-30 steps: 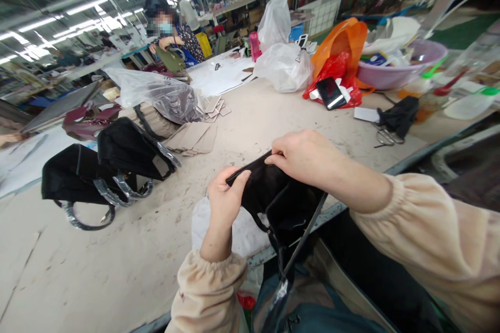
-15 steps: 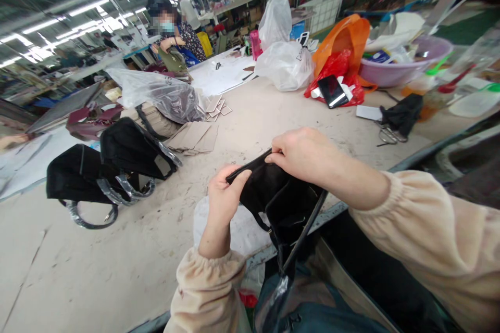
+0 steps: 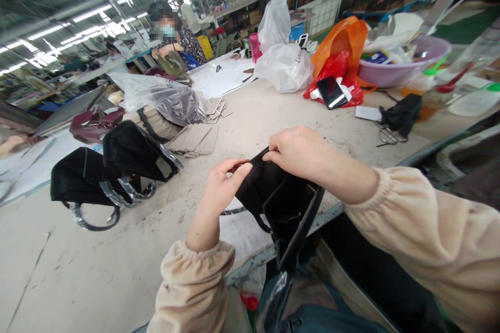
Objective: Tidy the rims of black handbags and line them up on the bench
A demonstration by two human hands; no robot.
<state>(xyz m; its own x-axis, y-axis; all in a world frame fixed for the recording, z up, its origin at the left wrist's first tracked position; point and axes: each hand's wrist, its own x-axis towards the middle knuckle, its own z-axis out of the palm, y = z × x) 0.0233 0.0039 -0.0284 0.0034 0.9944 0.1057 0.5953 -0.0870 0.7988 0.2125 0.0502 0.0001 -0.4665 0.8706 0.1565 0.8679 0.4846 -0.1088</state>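
A black handbag hangs open between my hands at the table's near edge, its inside facing me. My left hand pinches the upper rim near its left end, thumb on the near side. Close by on the same rim, my right hand is closed, with thumb and fingers pressed on the edge. One plastic-wrapped handle droops below the bag toward my lap. Part of the bag's right side is hidden behind my right hand and wrist.
Two black handbags with wrapped handles lie at left on the table. Beyond are cardboard pieces and plastic bags. A phone, orange bag and purple basin sit right. A co-worker is at the far side.
My left hand has shifted slightly up and its grip lies closer to my right hand on the rim. The bag's opening has tilted and spread a little.
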